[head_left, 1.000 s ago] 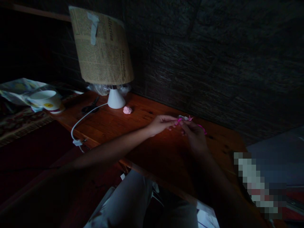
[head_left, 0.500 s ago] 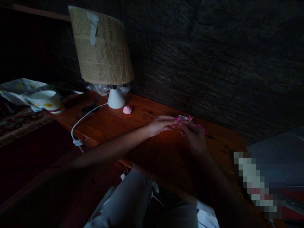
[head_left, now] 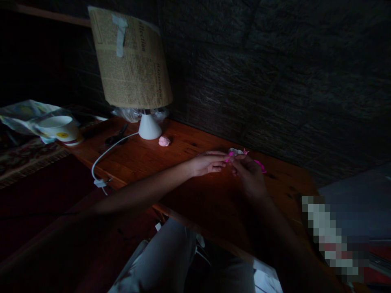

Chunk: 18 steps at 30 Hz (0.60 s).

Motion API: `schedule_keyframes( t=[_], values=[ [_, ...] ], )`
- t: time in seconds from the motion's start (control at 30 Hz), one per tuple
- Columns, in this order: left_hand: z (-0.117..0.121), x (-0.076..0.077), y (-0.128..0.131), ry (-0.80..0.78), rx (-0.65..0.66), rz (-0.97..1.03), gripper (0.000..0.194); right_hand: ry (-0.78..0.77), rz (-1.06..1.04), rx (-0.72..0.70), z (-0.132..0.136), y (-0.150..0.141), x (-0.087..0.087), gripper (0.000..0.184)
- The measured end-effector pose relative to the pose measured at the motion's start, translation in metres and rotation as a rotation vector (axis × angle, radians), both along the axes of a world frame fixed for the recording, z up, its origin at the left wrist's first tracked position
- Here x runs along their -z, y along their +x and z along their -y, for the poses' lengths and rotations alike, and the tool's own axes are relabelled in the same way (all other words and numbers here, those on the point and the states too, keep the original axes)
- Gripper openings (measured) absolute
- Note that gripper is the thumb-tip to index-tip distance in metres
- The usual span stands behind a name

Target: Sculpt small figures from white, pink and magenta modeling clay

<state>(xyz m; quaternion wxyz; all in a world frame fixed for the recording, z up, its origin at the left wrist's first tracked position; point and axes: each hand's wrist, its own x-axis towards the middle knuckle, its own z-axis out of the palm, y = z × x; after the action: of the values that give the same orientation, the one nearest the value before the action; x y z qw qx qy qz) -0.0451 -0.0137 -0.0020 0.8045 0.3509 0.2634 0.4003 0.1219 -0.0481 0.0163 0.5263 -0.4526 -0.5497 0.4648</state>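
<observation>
Both of my hands meet over the far part of a reddish wooden table (head_left: 189,195). My left hand (head_left: 207,163) reaches in from the left with its fingers pinched together on a small pink and white piece (head_left: 237,152). My right hand (head_left: 249,175) is closed on the same piece from the right, and a pink strand (head_left: 260,165) trails out past its knuckles. What the piece is cannot be made out in the dim light.
A lamp with a white base (head_left: 149,127) and a newspaper shade (head_left: 132,61) stands at the back left, its white cable (head_left: 105,156) running over the table edge. Beside it lie a pink lump (head_left: 164,141) and dark scissors (head_left: 116,137). A white cup (head_left: 59,129) sits far left.
My left hand has sunk slightly and its fingers have stretched a little further towards the right hand. Everything else stays where it was.
</observation>
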Motion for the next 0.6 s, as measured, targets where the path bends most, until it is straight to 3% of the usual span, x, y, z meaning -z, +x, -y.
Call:
schedule_keyframes(
  t=[0.27, 0.6],
  values=[
    [0.0034, -0.0049, 0.0017, -0.059, 0.1, 0.039, 0.02, -0.073, -0.145, -0.063, -0.002, 0.001, 0.0027, 0.035],
    [0.005, -0.0055, 0.001, -0.039, 0.093, 0.017, 0.021, 0.005, -0.095, -0.003, -0.0001, -0.0016, 0.0014, 0.034]
  ],
)
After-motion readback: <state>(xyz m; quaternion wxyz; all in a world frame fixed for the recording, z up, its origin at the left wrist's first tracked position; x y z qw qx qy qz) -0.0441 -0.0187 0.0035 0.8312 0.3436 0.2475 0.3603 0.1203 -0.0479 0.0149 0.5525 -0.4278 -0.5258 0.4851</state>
